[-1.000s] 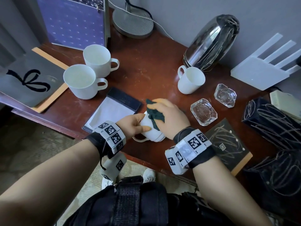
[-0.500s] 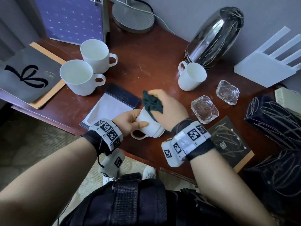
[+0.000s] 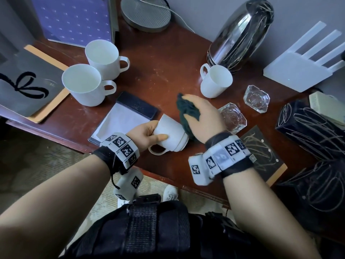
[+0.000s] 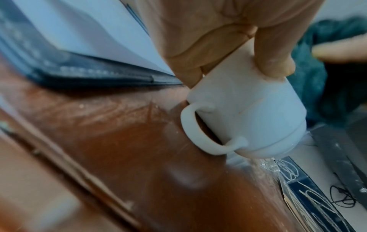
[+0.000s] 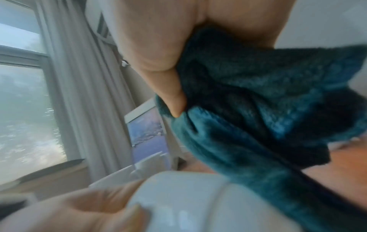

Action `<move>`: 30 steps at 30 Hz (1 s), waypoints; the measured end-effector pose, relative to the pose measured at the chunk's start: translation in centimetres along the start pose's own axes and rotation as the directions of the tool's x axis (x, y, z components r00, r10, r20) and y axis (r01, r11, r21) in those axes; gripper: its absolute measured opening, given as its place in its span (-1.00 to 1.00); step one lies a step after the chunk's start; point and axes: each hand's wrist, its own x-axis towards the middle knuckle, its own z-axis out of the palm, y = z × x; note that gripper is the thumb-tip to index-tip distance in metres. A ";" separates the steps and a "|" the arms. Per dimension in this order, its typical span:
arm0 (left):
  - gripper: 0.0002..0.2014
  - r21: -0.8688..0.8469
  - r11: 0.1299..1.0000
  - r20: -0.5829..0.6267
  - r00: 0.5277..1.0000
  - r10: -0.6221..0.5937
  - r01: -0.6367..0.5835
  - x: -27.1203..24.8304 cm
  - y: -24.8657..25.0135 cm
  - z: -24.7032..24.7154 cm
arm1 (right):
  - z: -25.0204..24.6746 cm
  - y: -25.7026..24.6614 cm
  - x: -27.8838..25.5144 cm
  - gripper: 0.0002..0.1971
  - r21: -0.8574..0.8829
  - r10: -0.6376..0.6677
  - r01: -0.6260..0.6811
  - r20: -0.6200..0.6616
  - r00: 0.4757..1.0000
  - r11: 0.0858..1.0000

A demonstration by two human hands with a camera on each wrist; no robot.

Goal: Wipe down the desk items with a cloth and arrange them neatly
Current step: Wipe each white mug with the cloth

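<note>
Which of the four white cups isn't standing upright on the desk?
The cup in the left hand, tipped over with its base toward the teal cloth. The other three stand mouth-up.

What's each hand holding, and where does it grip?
Left hand grips a tilted white mug round its body near the rim, handle free. Right hand clutches a bunched dark green cloth.

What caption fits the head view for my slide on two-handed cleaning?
Left hand tilts a white mug over the wooden desk while right hand holds a dark green cloth against its base.
</note>
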 end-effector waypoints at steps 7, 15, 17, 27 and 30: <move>-0.68 0.089 0.996 -0.044 0.999 0.017 -0.013 -0.3 0.2 0.3 | 2.2 -0.3 -0.7 -0.53 -0.084 0.053 -0.038 0.187 0.981 0.996; -0.73 0.075 0.997 0.014 1.000 0.005 -0.006 -0.4 0.6 0.3 | 1.0 3.3 -3.2 -0.57 -0.007 0.180 -0.181 -0.052 0.982 0.984; -0.70 0.105 0.994 0.014 1.000 0.007 -0.008 -0.5 0.6 0.2 | 1.9 2.0 -2.9 -0.55 0.072 0.114 -0.106 -0.121 0.986 0.992; -0.63 0.293 0.956 0.065 0.998 0.001 -0.020 -1.4 -1.3 -0.3 | 4.0 -0.2 -3.2 -0.47 -0.043 0.072 -0.077 -0.103 0.992 0.996; -0.73 0.300 0.954 0.051 0.999 -0.012 -0.004 -1.3 -1.1 -0.2 | 5.5 -2.1 -4.2 -0.47 -0.182 -0.152 0.135 -0.082 0.985 0.974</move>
